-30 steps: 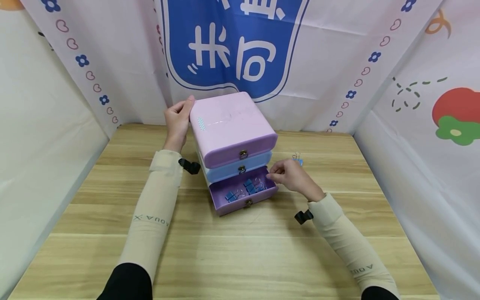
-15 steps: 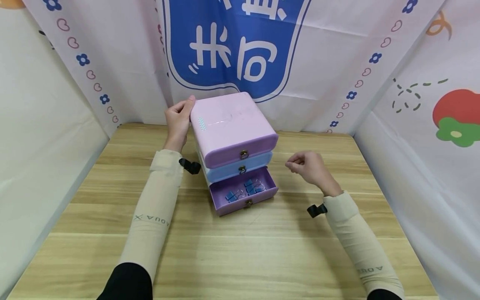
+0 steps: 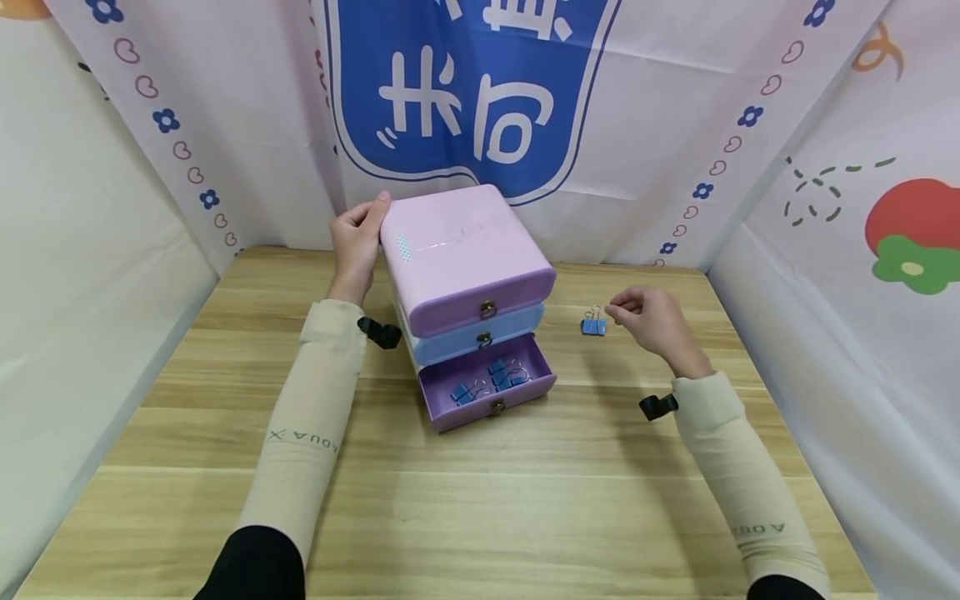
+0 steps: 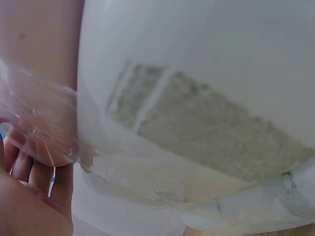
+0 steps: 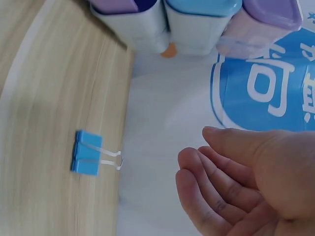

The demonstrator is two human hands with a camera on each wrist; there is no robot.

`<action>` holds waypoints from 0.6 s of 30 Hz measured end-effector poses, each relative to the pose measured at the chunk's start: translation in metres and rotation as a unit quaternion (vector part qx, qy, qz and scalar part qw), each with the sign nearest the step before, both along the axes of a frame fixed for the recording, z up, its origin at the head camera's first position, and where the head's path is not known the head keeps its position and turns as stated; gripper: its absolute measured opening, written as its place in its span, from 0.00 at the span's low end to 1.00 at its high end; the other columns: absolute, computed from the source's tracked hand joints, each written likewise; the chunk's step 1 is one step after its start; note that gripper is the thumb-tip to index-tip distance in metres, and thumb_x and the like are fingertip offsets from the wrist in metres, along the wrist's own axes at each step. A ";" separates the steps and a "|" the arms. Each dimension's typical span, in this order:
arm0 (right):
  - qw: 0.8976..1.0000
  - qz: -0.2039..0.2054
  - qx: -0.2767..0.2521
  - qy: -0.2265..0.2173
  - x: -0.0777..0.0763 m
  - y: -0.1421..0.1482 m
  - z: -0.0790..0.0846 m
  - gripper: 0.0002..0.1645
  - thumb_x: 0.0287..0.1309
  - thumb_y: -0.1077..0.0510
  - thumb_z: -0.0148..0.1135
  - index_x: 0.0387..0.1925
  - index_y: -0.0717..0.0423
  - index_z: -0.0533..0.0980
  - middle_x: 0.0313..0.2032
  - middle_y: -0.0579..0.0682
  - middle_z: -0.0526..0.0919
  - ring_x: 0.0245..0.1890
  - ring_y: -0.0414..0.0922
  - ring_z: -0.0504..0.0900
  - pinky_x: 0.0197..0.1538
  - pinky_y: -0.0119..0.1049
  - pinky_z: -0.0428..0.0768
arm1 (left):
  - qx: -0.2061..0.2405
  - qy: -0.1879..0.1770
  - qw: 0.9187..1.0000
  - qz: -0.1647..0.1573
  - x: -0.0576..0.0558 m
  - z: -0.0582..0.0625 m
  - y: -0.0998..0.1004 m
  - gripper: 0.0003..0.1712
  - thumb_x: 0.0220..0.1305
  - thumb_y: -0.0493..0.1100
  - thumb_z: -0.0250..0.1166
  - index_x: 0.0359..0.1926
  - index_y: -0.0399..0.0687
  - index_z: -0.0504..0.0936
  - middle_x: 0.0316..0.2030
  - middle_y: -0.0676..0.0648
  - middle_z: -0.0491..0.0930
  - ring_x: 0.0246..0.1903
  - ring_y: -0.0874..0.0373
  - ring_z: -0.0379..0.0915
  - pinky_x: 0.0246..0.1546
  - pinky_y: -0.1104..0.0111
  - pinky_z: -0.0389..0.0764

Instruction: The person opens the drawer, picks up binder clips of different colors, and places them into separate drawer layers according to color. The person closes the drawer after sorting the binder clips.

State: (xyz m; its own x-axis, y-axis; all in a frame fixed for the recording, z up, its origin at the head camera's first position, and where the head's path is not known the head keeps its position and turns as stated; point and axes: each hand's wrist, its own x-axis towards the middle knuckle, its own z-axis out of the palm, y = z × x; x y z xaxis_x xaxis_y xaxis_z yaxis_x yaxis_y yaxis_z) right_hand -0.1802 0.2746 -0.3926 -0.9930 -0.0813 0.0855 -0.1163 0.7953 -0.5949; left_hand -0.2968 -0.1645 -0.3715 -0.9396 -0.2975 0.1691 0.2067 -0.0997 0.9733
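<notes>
A small three-tier drawer cabinet [image 3: 457,242] stands on the table, with a pink top drawer and a blue middle one. My left hand [image 3: 356,246] grips its back left corner, thumb at the top edge; in the left wrist view the fingers [image 4: 39,177] bend against the rear. The bottom purple drawer [image 3: 442,414] is pulled out, and several blue binder clips [image 3: 462,393] lie inside. Another blue binder clip [image 3: 592,327] rests on the table right of the cabinet. My right hand [image 3: 656,323] hovers just right of that clip, holding nothing, with a gap between thumb and fingers in the right wrist view.
The wooden table [image 3: 525,517] meets a printed cloth backdrop [image 3: 637,125] close behind the cabinet. White cloth walls rise at the left and right sides. The pulled-out drawer juts toward the front.
My right hand has moved right, from the bottom drawer's right rim to beside the loose binder clip, which it hid half a second ago. The left hand and cabinet have stayed put.
</notes>
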 end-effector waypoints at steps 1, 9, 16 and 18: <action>1.000 0.001 0.001 0.002 -0.001 0.002 0.000 0.14 0.75 0.54 0.65 0.48 0.62 0.85 0.42 0.62 0.91 0.39 0.52 0.89 0.38 0.36 0.82 | 0.000 0.002 1.000 0.000 0.000 0.000 0.000 0.19 0.66 0.60 0.74 0.40 0.49 0.93 0.29 0.58 0.84 0.29 0.66 0.74 0.30 0.77 0.75; 0.999 0.021 0.030 0.011 -0.016 0.010 -0.004 0.14 0.75 0.54 0.65 0.49 0.62 0.85 0.45 0.61 0.90 0.43 0.55 0.88 0.47 0.50 0.86 | 0.001 0.007 1.000 -0.004 -0.001 -0.002 -0.001 0.21 0.65 0.61 0.75 0.41 0.48 0.93 0.29 0.57 0.85 0.28 0.66 0.75 0.29 0.77 0.76; 0.997 0.042 0.070 -0.005 -0.033 0.012 -0.010 0.13 0.74 0.57 0.65 0.51 0.63 0.84 0.47 0.62 0.90 0.47 0.57 0.88 0.53 0.55 0.85 | 0.000 0.004 1.000 -0.004 -0.001 -0.002 -0.002 0.21 0.65 0.61 0.75 0.41 0.49 0.93 0.29 0.57 0.84 0.28 0.66 0.75 0.29 0.77 0.76; 0.996 0.044 0.078 -0.012 -0.038 0.011 -0.012 0.14 0.73 0.57 0.65 0.51 0.64 0.84 0.48 0.61 0.90 0.48 0.58 0.88 0.54 0.55 0.85 | -0.002 0.001 1.000 -0.005 0.000 -0.001 -0.002 0.21 0.65 0.62 0.74 0.41 0.49 0.92 0.29 0.57 0.84 0.28 0.66 0.75 0.29 0.77 0.76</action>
